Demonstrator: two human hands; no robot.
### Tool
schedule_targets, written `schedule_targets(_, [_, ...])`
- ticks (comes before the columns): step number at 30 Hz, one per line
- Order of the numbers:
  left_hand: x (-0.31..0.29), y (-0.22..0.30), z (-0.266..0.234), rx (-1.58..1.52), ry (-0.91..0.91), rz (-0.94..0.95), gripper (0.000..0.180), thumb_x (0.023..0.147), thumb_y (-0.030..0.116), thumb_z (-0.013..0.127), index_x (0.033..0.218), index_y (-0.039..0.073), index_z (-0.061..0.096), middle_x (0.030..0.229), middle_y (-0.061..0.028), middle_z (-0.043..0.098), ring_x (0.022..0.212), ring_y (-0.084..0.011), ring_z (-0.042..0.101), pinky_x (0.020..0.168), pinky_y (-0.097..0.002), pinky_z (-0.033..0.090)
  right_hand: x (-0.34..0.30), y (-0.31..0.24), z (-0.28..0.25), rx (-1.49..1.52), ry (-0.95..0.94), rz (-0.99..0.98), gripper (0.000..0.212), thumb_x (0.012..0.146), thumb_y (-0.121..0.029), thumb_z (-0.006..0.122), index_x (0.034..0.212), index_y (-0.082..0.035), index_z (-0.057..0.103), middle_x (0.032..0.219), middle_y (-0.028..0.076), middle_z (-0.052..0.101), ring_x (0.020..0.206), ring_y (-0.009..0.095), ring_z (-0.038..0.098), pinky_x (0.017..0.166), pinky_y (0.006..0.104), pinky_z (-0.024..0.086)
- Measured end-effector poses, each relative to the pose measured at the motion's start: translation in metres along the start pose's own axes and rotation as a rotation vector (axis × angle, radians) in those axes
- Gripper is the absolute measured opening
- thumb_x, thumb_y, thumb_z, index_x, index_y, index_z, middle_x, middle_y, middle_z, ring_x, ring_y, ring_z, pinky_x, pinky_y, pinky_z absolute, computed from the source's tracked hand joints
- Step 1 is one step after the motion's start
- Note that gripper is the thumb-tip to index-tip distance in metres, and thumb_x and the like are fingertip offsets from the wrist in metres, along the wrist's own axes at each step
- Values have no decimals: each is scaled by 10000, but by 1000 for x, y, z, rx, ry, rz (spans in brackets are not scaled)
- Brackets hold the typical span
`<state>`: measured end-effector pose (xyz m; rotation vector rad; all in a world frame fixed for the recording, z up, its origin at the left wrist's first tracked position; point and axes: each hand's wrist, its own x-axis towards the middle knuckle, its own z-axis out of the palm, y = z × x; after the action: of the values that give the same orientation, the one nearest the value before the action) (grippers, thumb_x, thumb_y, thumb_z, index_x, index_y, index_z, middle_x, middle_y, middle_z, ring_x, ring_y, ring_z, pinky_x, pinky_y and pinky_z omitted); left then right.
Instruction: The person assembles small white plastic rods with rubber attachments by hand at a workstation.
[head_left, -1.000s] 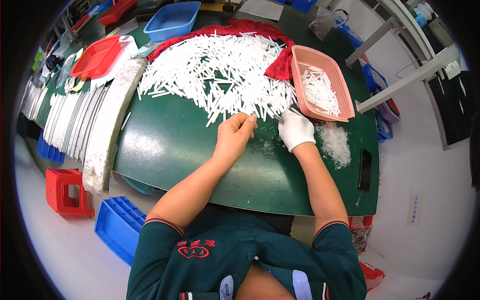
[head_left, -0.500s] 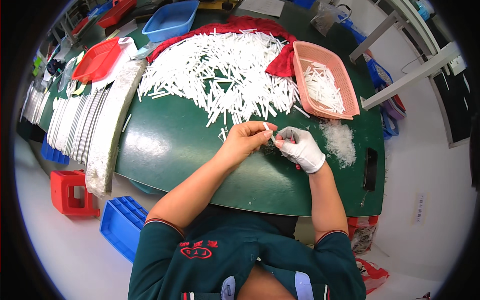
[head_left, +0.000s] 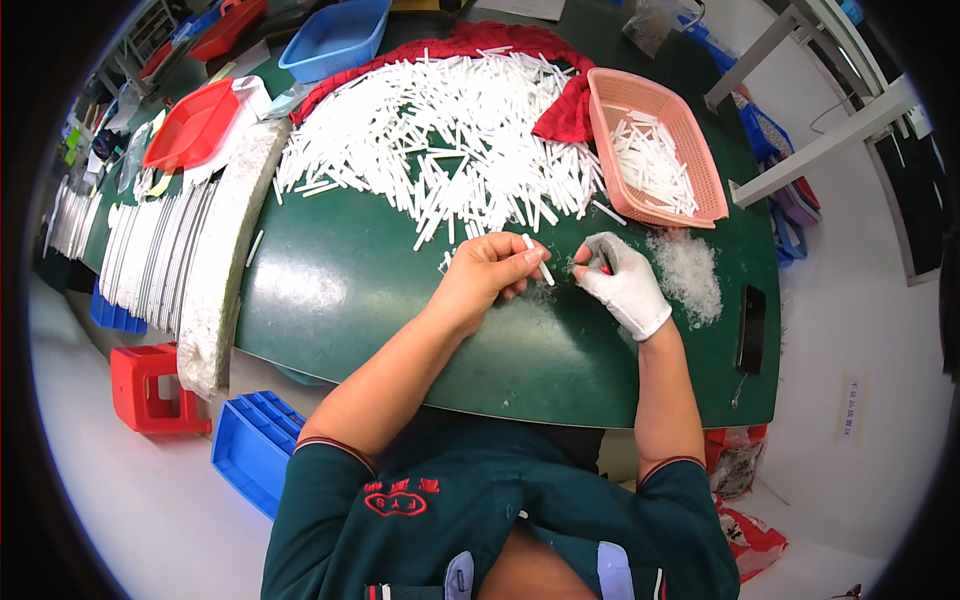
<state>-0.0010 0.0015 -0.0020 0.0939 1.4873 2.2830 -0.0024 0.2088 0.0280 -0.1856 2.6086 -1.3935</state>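
fingers, left hand (head_left: 488, 272): bare; thumb and forefinger pinch one white stick (head_left: 539, 262), the other fingers bent in toward the palm.
held stick: slanted in the left fingertips, poking out past them at both ends; far end leans left, near end leans right.
fingers, right hand (head_left: 628, 290): white glove, bare tips on thumb and forefinger; curled around a small red piece (head_left: 605, 270), mostly hidden, so its kind cannot be told. thumb and forefinger tips stand a little apart.
gap: right fingertips near the held stick, not touching it.
stick pile (head_left: 450, 140): beyond the left fingers, spread wide and loose, near edge close to them.
red cloth (head_left: 566, 112): beyond both sets of fingers, along the far edge of the pile.
pink basket (head_left: 612, 88): beyond the right fingers and slightly right; more sticks (head_left: 655, 165) lie inside.
loose stick (head_left: 608, 213): between the right fingers and the basket, flat.
clear scraps (head_left: 688, 280): small heap just right of the right fingers.
phone (head_left: 750, 330): black, farther right of them and nearer the body.
table (head_left: 380, 320): green, under both hands.
foam block (head_left: 225, 270): long, white, well left of the left fingers; stacked white sheets (head_left: 150, 265) beyond it.
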Motion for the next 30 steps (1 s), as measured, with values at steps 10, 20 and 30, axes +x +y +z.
schedule_targets(10, [1,1,-2,-47,-3,-23,182,904,185,587,934,19,654,721,5,612,594,-41,493,536,-178,379,-4,-11,-5,315,-200,118,228,787,-180,645,946,-43,555,721,-22,478,587,39,420,506,194,333])
schedule_targets(20, [2,-1,-2,-17,17,-15,177,895,201,597,908,36,657,723,12,621,590,-38,485,524,-178,367,-7,-11,11,298,-258,61,203,777,-175,692,887,-38,591,665,-42,468,548,27,392,482,188,306])
schedule_targets(30, [3,2,-9,-49,164,149,202,916,191,567,935,8,650,742,-15,624,599,-49,501,550,-192,390,-6,-6,12,248,-201,43,180,779,-172,694,800,-16,608,697,-30,509,630,48,429,554,204,337])
